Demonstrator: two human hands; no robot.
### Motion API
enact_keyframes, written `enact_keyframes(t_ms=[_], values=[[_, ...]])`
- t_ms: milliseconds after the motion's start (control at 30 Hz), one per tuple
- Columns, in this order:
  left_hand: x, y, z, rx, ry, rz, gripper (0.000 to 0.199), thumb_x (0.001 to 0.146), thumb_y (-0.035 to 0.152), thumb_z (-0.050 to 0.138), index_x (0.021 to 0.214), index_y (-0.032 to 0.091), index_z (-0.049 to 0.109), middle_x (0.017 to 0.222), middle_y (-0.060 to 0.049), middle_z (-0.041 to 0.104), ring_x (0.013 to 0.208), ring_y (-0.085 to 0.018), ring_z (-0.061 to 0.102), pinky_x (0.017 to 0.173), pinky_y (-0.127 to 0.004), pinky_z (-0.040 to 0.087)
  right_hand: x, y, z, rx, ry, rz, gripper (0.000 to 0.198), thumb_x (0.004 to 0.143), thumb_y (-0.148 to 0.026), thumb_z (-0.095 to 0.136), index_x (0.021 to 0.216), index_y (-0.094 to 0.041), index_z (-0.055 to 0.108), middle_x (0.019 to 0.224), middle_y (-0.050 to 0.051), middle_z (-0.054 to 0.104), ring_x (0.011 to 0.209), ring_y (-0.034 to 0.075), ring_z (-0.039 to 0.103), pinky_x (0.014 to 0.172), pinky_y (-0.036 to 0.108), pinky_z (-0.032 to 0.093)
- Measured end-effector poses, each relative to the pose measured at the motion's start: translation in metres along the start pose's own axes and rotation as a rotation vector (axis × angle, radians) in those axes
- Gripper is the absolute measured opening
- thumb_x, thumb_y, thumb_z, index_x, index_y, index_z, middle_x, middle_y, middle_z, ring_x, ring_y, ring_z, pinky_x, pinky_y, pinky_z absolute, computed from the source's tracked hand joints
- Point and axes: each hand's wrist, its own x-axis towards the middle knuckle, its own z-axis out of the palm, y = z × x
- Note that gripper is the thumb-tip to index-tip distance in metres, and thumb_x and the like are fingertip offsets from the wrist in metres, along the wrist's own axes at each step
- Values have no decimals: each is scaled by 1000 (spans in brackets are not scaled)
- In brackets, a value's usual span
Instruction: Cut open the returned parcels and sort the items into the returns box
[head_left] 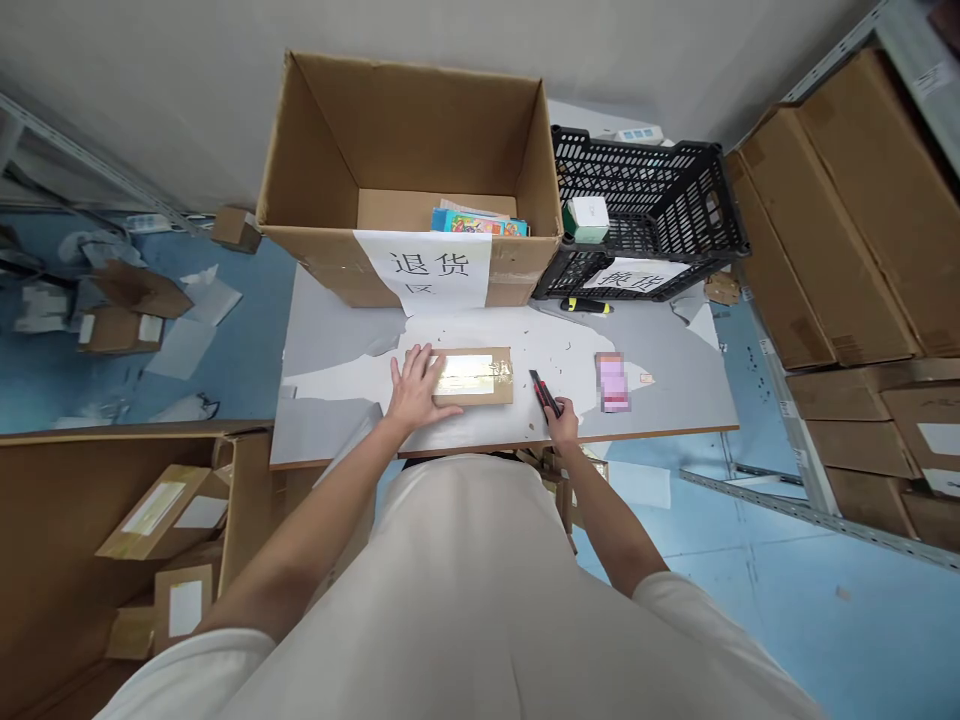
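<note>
A small taped cardboard box [501, 378] with a white label lies flat on the table. Over its left end rests my left hand [416, 391], fingers spread and pressing on the top. My right hand [562, 422] is wrapped round a red and black box cutter [545, 393], held to the right of the box and apart from it. The cutter points up and to the left; whether its blade is out is too small to tell. Farther right on the table lies a pink pixelated item [613, 383].
Behind the small box stand a large open carton [322, 255] with a paper sign and a black plastic crate [652, 225]. A yellow and black tool [586, 306] lies before the crate. A big carton of parcels [251, 500] is at left, stacked cartons [855, 220] at right.
</note>
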Motion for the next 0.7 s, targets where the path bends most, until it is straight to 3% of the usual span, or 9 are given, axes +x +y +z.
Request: enact_keyframes(t_ms=[100, 233, 367, 500, 700], values=[[-11, -3, -3, -32, 81, -58, 105, 58, 73, 67, 142, 19, 35, 151, -22, 27, 140, -42, 20, 110, -64, 7, 5, 5, 8, -57, 20, -18, 36, 79, -36, 51, 107, -15, 58, 100, 11, 63, 93, 24, 58, 88, 40, 45], [-32, -7, -3, -163, 185, -108, 95, 67, 64, 66, 142, 16, 32, 148, -22, 31, 137, -36, 31, 109, -53, 28, 6, 7, 8, -125, 52, -39, 35, 79, -33, 51, 106, -13, 61, 105, 14, 59, 102, 26, 53, 94, 40, 40], [-46, -7, 3, -242, 249, -139, 84, 74, 54, 66, 141, 15, 35, 143, -21, 37, 135, -32, 35, 109, -48, 34, 15, 15, -21, -274, 180, -34, 43, 83, -35, 49, 120, -16, 57, 120, 16, 52, 114, 30, 45, 98, 44, 33], [-48, -4, 6, -254, 231, -156, 81, 75, 51, 67, 140, 15, 36, 142, -20, 38, 134, -33, 36, 109, -48, 35, 31, 28, -61, -510, 400, 103, 53, 84, -39, 48, 131, -16, 48, 135, 19, 38, 120, 35, 37, 97, 50, 28], [-46, -1, 2, -233, 209, -186, 79, 74, 50, 68, 139, 16, 37, 141, -19, 40, 133, -32, 38, 109, -49, 34, 51, 38, -76, -633, 252, 128, 54, 82, -48, 48, 129, -21, 50, 145, 18, 24, 127, 38, 28, 97, 52, 26]])
